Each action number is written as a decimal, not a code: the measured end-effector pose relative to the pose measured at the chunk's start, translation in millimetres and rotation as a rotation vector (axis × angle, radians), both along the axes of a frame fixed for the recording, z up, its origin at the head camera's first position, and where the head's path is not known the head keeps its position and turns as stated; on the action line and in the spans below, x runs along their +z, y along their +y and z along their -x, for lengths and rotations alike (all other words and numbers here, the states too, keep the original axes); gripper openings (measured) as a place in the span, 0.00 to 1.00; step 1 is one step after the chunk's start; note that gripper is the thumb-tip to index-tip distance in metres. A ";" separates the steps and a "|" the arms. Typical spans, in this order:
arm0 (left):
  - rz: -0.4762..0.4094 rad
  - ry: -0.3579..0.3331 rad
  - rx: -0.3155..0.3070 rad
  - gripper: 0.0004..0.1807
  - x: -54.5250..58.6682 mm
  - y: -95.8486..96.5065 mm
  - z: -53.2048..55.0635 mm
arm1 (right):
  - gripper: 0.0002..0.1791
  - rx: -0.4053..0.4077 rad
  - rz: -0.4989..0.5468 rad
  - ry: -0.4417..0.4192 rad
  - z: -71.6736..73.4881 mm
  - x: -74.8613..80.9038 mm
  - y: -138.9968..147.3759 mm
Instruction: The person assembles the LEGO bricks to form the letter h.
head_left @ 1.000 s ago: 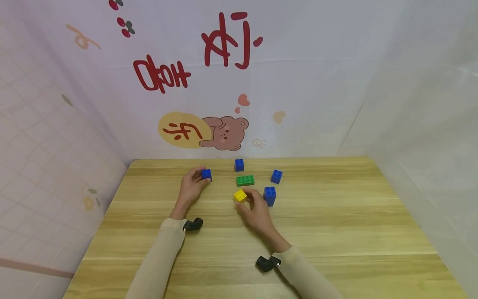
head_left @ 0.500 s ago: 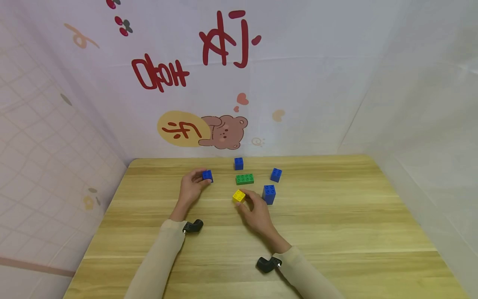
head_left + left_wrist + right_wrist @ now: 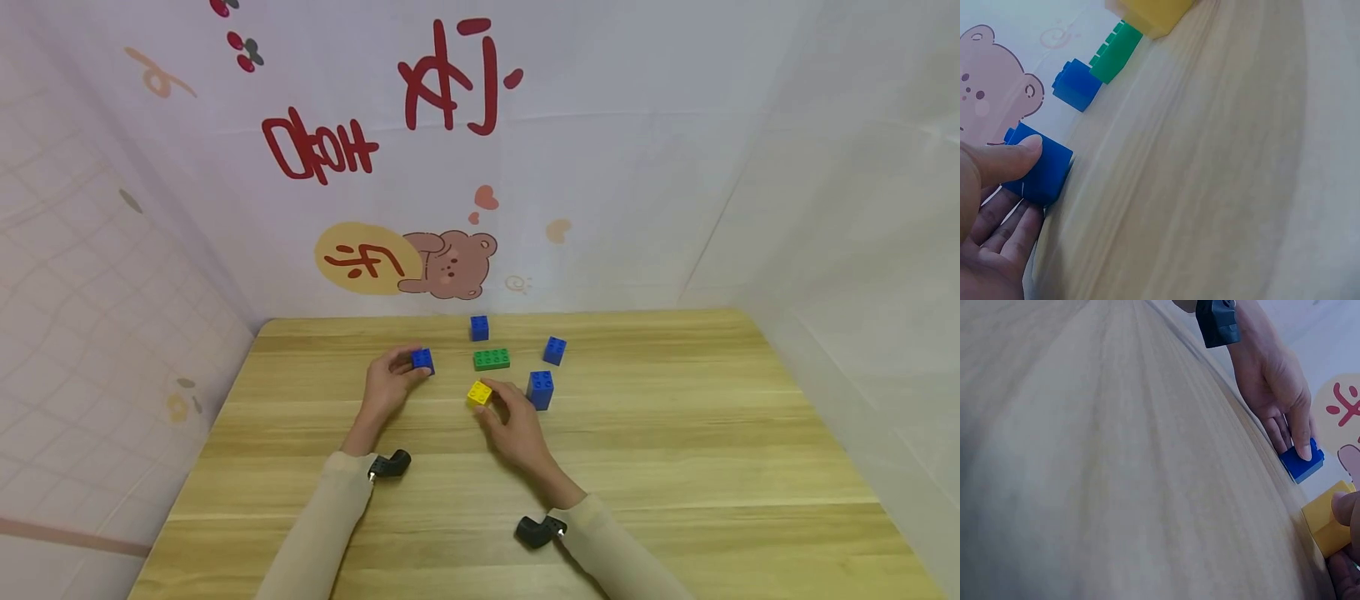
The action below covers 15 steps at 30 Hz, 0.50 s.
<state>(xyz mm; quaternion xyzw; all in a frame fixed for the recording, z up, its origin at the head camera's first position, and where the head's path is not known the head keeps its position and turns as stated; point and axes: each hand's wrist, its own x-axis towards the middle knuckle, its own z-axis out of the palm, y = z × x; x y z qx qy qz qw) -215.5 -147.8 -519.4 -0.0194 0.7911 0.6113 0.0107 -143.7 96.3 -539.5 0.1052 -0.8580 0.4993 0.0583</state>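
My left hand [image 3: 388,385] pinches a blue toy building brick [image 3: 423,360] between thumb and fingers, low over the wooden tabletop. In the left wrist view the thumb lies across one face of this blue brick [image 3: 1046,164]. To its right, my right hand [image 3: 517,427] grips a yellow building brick [image 3: 479,393] with studs facing up. The right wrist view shows the thumb pressed on the side of the yellow brick [image 3: 1325,519]. A flat green brick [image 3: 492,359] lies just beyond the yellow one.
Behind the green brick stands a small blue brick [image 3: 479,328]. Another blue brick [image 3: 555,351] sits to the right, and a taller blue brick [image 3: 540,390] stands close beside the right hand. A printed white cloth [image 3: 600,167] hangs behind the table's [image 3: 675,467] far edge.
My left hand has drawn the blue brick slightly toward me and to the right. The right hand keeps its grip on the yellow brick, nearly still.
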 end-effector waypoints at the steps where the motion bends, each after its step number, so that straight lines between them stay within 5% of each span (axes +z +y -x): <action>1: -0.003 -0.002 0.003 0.24 0.2 0.3 -0.7 | 0.25 0.000 0.000 0.001 -0.2 0.1 -0.1; 15: -0.016 -0.020 -0.002 0.24 2.9 4.3 -13.6 | 0.24 0.014 0.025 -0.018 -0.1 -2.9 0.4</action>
